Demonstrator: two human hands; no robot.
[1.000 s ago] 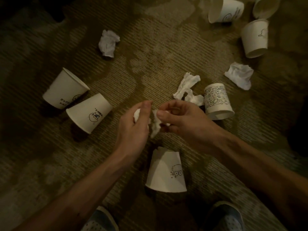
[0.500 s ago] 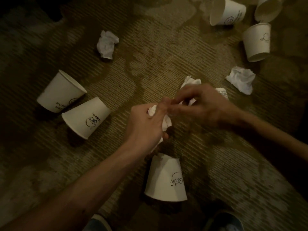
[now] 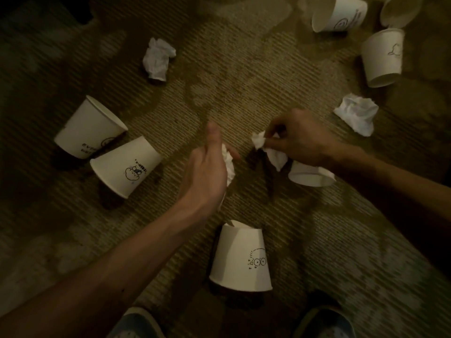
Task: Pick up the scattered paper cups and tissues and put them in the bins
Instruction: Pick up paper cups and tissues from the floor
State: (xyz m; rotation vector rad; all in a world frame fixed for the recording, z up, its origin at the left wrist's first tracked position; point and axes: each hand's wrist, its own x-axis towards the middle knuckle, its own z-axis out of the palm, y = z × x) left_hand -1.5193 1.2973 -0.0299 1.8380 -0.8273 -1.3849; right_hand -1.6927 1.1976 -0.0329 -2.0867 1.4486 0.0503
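Head view, looking down at a patterned carpet (image 3: 244, 81).

**Arms and hands.** The left forearm enters from the lower left corner and runs diagonally to the centre. The left hand (image 3: 207, 174) shows its back to the camera, thumb raised. Its fingers curl round tissue 1 (image 3: 229, 164), which is bunched against the palm. The right forearm enters from the right edge and runs leftward. The right hand (image 3: 302, 140) is palm down, and its thumb and fingertips pinch tissue 2 (image 3: 275, 158), which hangs below them. The two hands are near each other but apart.

**Tissues, four.** Two are held as above. Tissue 3 (image 3: 158, 58) lies crumpled on the carpet, far and left of centre. Tissue 4 (image 3: 357, 113) lies crumpled just beyond the right wrist.

**Cups, seven, white paper, all on the carpet.**
- Cup 1 (image 3: 90, 128) and cup 2 (image 3: 124, 167) lie on their sides just beside each other at left.
- Cup 3 (image 3: 241, 257) lies nearest the person, mouth toward them, its far end dented.
- Cup 4 (image 3: 310, 176) is partly hidden under the right wrist.
- Cup 5 (image 3: 339, 13), cup 6 (image 3: 400, 11) and cup 7 (image 3: 383, 57) cluster at the far right, on their sides.

**Lower edge.** The toes of the left shoe (image 3: 136, 323) and right shoe (image 3: 327, 322) show.
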